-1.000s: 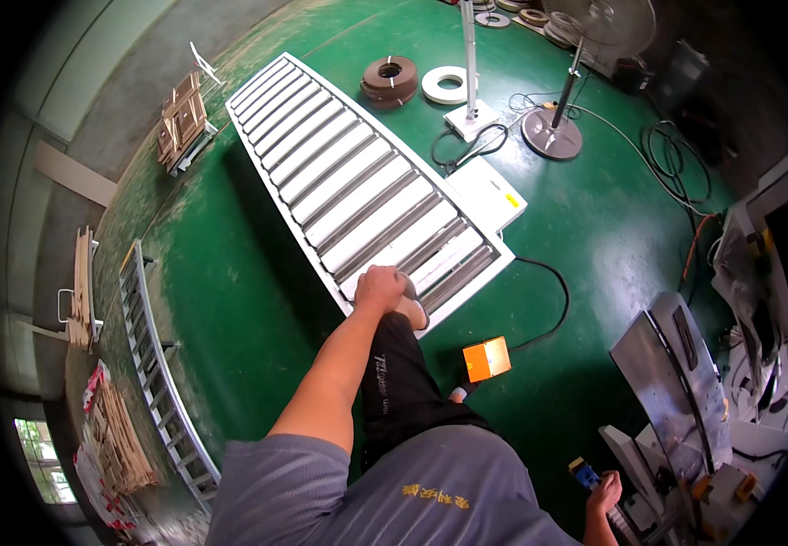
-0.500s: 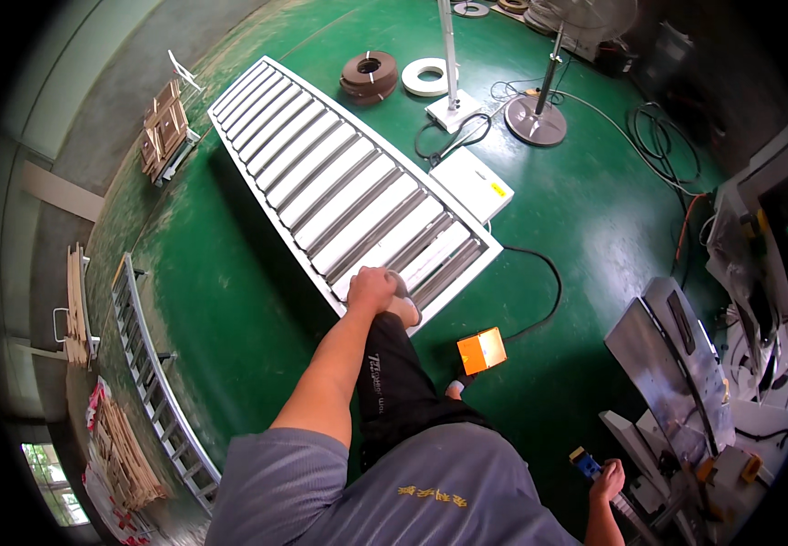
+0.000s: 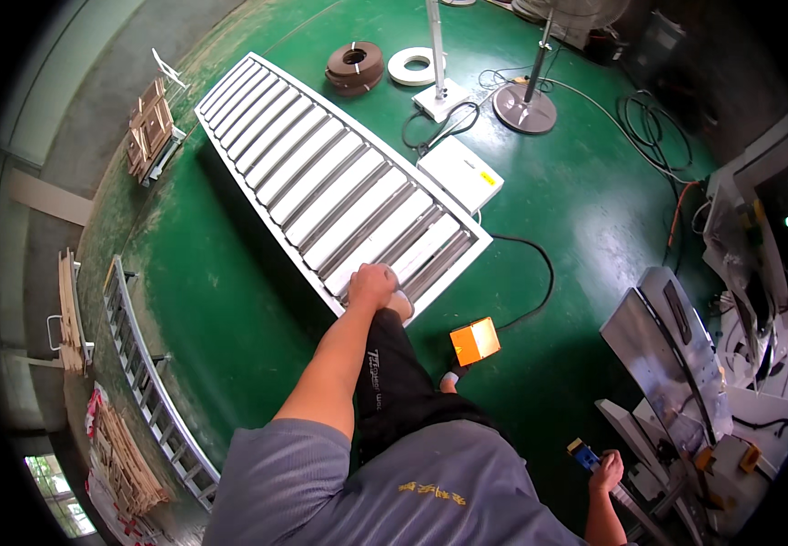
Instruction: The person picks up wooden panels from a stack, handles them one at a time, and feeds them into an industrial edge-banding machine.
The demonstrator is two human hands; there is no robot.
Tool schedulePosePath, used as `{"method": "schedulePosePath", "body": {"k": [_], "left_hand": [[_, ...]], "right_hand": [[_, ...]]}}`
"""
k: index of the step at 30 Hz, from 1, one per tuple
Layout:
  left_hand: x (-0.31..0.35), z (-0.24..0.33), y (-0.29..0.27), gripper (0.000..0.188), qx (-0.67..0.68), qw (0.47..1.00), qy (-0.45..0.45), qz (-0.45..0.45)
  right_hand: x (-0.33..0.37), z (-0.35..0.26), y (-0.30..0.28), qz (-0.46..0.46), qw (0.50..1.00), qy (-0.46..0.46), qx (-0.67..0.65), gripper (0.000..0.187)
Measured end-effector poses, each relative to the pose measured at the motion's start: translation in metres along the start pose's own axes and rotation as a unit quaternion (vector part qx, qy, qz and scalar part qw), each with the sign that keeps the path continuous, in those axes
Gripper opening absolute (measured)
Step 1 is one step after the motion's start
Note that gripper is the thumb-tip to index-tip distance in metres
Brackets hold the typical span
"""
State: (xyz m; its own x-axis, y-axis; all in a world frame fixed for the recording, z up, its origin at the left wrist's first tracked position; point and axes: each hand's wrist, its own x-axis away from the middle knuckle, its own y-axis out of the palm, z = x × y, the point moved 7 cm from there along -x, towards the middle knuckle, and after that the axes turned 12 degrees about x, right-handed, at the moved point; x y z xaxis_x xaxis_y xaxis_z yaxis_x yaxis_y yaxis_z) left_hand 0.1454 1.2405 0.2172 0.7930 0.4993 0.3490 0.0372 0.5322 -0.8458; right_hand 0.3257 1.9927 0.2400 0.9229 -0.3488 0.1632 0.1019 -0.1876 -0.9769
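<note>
Apparently, only the viewpoint shifts

Over the last second the white roller conveyor (image 3: 326, 177) slides left in view as the head turns slightly; it stands on the green floor (image 3: 257, 355), ahead of the person. The left hand (image 3: 372, 286) stays down at the raised leg (image 3: 383, 359), by the conveyor's near end, fingers curled over; whether it grips anything, I cannot tell.

Low on the right, the right hand (image 3: 607, 472) remains closed around a small blue piece (image 3: 584, 456) with a pale end, too small to identify, beside the metal panels (image 3: 660, 350). An orange box (image 3: 475, 341) sits near the other foot (image 3: 449, 381). Judging by this, neither grip nor placement differs, so the handling seems paused.
</note>
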Motion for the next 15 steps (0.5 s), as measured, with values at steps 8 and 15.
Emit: {"method": "schedulePosePath", "body": {"k": [8,15], "left_hand": [[-0.006,-0.005,0.021,0.024,0.007,1.000,0.029,0.009],[-0.009,-0.004,0.029,0.024,0.017,0.999,0.037,-0.008]], "right_hand": [[0.002,-0.009,-0.008,-0.005,1.000,0.009,-0.021,0.034],[0.003,-0.011,-0.009,-0.002,1.000,0.005,-0.011,0.034]]}}
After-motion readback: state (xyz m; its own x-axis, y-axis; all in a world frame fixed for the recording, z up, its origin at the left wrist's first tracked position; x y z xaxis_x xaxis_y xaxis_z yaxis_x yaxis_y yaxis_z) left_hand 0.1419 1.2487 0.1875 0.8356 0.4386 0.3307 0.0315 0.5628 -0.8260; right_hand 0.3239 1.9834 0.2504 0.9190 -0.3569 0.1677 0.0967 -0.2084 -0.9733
